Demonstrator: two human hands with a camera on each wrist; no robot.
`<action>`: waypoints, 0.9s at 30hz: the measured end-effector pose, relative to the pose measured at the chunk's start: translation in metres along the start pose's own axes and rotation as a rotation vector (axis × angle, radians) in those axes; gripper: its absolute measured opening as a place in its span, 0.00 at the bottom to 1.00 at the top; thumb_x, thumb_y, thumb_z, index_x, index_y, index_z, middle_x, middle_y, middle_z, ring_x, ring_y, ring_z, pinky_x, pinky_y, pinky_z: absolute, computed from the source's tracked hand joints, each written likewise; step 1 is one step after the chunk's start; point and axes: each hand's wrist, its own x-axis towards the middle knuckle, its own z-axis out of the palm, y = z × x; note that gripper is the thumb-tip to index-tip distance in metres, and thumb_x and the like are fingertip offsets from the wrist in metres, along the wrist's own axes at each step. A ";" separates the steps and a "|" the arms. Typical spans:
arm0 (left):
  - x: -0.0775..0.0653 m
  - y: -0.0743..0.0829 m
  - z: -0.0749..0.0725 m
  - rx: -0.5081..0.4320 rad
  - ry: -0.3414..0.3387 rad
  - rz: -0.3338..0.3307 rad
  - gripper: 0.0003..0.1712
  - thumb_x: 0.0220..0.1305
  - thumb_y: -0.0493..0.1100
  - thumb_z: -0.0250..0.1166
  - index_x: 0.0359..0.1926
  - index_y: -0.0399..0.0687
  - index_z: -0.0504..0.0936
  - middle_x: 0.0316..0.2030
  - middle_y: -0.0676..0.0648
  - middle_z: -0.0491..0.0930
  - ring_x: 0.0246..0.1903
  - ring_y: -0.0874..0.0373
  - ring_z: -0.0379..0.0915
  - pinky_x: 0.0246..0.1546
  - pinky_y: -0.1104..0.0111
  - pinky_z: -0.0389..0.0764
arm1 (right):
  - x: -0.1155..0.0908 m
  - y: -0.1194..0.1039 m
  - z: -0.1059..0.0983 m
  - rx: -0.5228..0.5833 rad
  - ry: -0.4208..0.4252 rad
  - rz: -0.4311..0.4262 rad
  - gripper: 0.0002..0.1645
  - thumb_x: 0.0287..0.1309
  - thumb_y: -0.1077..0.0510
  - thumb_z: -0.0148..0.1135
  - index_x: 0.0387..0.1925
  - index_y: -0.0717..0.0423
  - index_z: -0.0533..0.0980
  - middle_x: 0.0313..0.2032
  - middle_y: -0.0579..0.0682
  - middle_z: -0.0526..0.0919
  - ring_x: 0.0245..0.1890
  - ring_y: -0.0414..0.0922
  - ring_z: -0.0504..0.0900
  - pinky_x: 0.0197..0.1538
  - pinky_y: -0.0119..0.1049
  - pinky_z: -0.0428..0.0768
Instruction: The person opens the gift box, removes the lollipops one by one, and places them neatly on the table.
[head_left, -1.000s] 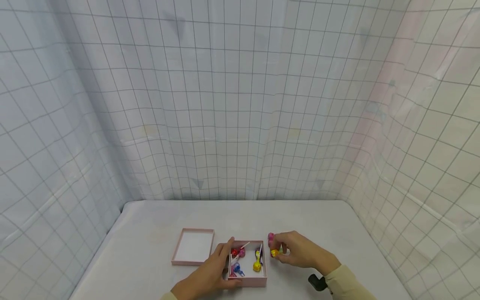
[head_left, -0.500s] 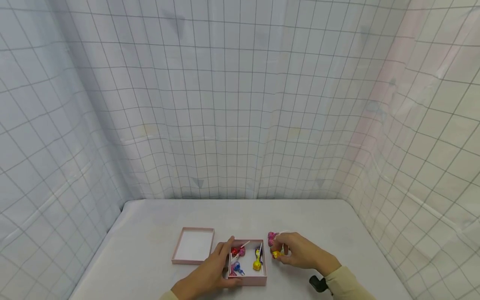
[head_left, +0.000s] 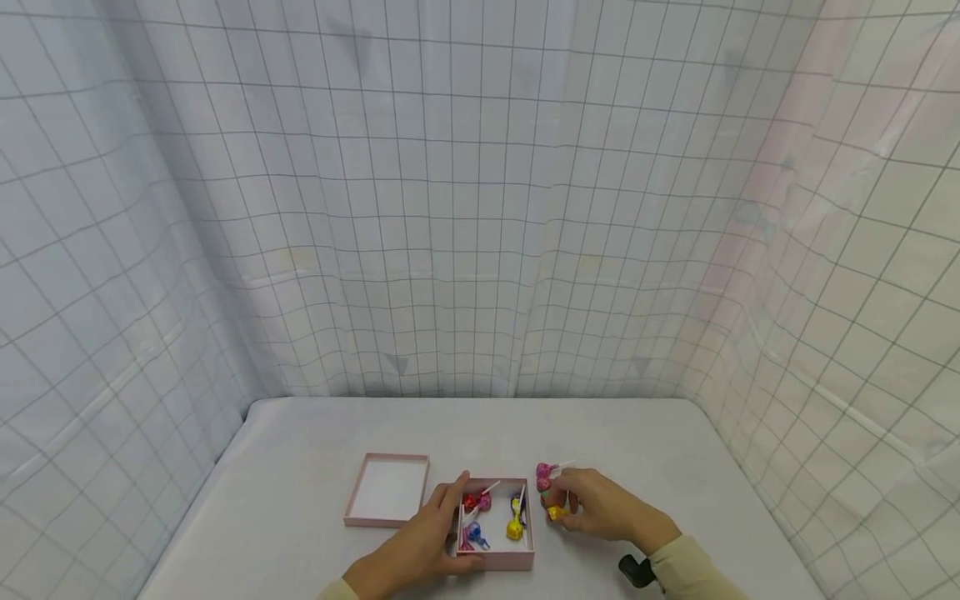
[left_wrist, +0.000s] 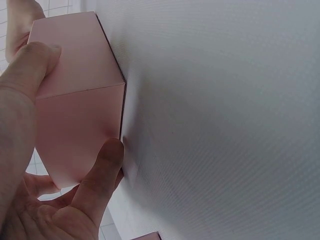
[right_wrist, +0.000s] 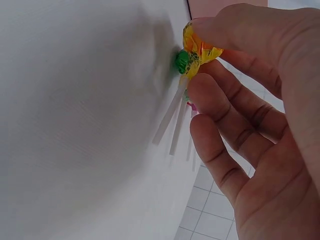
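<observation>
My left hand (head_left: 429, 535) grips the left side of an open pink box (head_left: 512, 562), thumb on the near wall and fingers along the side. Inside lie several wrapped lollipops: a yellow one (head_left: 514, 528) at the right, a blue one (head_left: 474, 533) and red and pink ones at the left. Just right of the box, my right hand (head_left: 606, 505) pinches a yellow-orange lollipop (right_wrist: 192, 50) by its wrapped head, its white stick pointing away from the box. A green lollipop (right_wrist: 182, 61) sits right behind it in the right wrist view. Pink lollipops (head_left: 543, 473) lie beyond the fingertips.
The pink box lid (head_left: 387, 490) lies inside-up on the white-covered table (head_left: 300, 467), left of the box. A black device (head_left: 637, 570) is at the right wrist. Grid-patterned curtains (head_left: 480, 208) enclose the table at the back and sides.
My right hand has shifted slightly nearer and to the right with the yellow-orange lollipop, so more of the pink lollipops shows. My left hand and the box have stayed in place.
</observation>
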 end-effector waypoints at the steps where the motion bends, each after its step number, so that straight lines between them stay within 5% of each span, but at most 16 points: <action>1: 0.000 0.000 0.000 0.002 -0.006 -0.012 0.77 0.64 0.68 0.87 0.95 0.44 0.49 0.77 0.32 0.72 0.65 0.43 0.81 0.73 0.37 0.86 | 0.000 0.001 0.001 -0.001 -0.001 0.002 0.08 0.73 0.57 0.83 0.47 0.44 0.89 0.46 0.34 0.89 0.40 0.31 0.82 0.46 0.27 0.88; 8: 0.003 0.002 0.000 -0.010 -0.033 -0.088 0.79 0.62 0.69 0.88 0.96 0.48 0.49 0.80 0.32 0.70 0.69 0.40 0.81 0.73 0.35 0.84 | 0.001 0.004 0.005 -0.010 -0.003 0.011 0.09 0.73 0.55 0.83 0.46 0.41 0.88 0.45 0.33 0.88 0.40 0.30 0.81 0.46 0.26 0.87; 27: 0.004 0.005 -0.002 -0.036 -0.046 -0.105 0.79 0.62 0.70 0.88 0.96 0.50 0.48 0.81 0.32 0.69 0.69 0.41 0.80 0.73 0.35 0.84 | 0.002 0.007 0.008 -0.028 0.000 0.019 0.08 0.73 0.55 0.83 0.46 0.41 0.88 0.45 0.33 0.88 0.39 0.30 0.81 0.45 0.25 0.85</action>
